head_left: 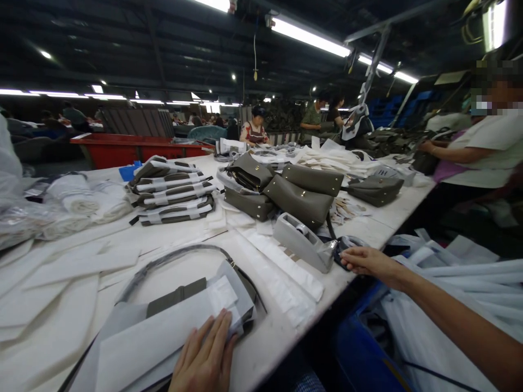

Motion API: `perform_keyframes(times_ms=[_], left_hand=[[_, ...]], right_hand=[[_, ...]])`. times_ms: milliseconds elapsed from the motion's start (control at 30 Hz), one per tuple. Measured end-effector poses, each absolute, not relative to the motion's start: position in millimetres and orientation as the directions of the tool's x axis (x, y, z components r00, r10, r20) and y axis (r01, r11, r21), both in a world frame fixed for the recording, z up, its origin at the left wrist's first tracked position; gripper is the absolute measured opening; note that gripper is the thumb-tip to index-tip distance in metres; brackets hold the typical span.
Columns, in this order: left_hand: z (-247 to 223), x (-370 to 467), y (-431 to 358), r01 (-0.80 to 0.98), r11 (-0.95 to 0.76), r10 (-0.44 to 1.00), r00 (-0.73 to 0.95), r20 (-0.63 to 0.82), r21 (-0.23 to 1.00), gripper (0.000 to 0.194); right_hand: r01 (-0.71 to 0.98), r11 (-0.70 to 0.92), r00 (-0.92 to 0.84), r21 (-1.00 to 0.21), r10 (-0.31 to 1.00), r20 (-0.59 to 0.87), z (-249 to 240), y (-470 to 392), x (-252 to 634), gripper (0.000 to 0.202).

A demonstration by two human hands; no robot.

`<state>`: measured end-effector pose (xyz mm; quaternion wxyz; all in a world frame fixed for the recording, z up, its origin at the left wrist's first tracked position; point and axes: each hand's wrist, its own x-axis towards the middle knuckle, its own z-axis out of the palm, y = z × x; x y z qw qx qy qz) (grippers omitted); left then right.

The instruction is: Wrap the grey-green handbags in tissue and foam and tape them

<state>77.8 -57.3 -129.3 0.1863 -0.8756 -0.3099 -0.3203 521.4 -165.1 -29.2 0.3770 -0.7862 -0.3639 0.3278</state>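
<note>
My left hand (pixel 206 351) lies flat, fingers stretched, on white wrapping paper (pixel 143 340) over a dark olive handbag (pixel 175 296). The bag lies on its side at the front of the table, its long strap (pixel 171 253) looping behind it, wrapped in greyish film. A folded white piece (pixel 223 293) rests on the paper by my fingertips. My right hand (pixel 370 265) is at the table's right edge, thumb and fingers pinched together beside a grey tape dispenser (pixel 304 242). Whatever the pinch holds is too small to make out.
Olive handbags (pixel 302 196) are piled behind the dispenser. Wrapped straps or bags (pixel 174 190) are stacked to the left. Flat white sheets (pixel 53 283) cover the left side. Below right stands a blue bin (pixel 359 348) with white paper rolls. A co-worker (pixel 482 141) stands at right.
</note>
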Motion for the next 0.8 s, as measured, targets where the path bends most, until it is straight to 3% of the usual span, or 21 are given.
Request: perform_keyframes(times_ms=[333, 600, 700, 800], left_hand=[[-125.5, 81.8, -66.4, 0.684, -0.729, 0.491, 0.534, 0.689, -0.011, 0.057], [-123.7, 85.4, -66.5, 0.679, -0.734, 0.485, 0.502, 0.716, 0.022, 0.037], [-122.6, 85.4, -66.8, 0.677, -0.735, 0.500, 0.493, 0.712, 0.047, 0.035], [-120.5, 84.9, -69.0, 0.682, -0.729, 0.521, 0.492, 0.698, 0.062, 0.035]], right_hand=[[0.390, -0.494, 0.586, -0.777, 0.784, -0.204, -33.9, -148.9, 522.3, 0.035], [0.493, -0.514, 0.595, -0.702, 0.788, -0.159, -34.2, -160.7, 515.4, 0.030], [0.642, -0.402, 0.479, -0.653, 0.875, -0.069, -20.4, -169.6, 497.2, 0.027], [0.836, -0.185, 0.235, -0.517, 0.972, 0.031, -1.3, -162.1, 459.3, 0.021]])
